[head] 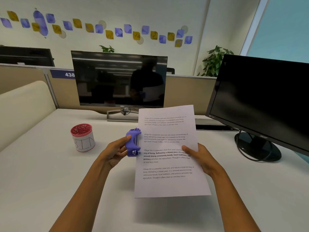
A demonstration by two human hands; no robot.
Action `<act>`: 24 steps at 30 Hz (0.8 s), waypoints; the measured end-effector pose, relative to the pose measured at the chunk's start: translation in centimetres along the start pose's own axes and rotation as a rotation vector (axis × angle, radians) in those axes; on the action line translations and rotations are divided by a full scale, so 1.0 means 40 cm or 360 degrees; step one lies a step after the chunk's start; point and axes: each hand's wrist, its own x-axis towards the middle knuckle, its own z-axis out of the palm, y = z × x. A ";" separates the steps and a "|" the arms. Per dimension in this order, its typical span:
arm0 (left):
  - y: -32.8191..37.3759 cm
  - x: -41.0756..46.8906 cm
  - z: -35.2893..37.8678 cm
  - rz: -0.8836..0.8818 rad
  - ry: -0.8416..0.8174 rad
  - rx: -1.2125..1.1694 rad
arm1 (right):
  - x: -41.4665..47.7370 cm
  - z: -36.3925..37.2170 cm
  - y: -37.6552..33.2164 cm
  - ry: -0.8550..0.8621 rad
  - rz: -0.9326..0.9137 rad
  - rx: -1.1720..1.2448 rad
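Seen from the head camera, the left hand [117,152] grips a purple hole punch [133,142], thumb on its top and fingers curled behind it. The punch sits against the left edge of a printed sheet of paper [168,173], about halfway up that edge. The right hand [199,158] pinches the sheet's right edge, thumb on the printed face and fingers hidden behind. The sheet is held nearly upright above the middle of the tabletop [50,173], casting a shadow below it. A red-rimmed cup [83,139] marked "BIN" stands left of the hands. A dark monitor [119,79] stands at the tabletop's back edge, and a second monitor [264,97] at its right edge.
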 end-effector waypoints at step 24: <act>-0.054 0.032 -0.085 -0.0257 0.0257 0.0114 | 0.016 -0.117 0.032 0.0329 0.0051 -0.0142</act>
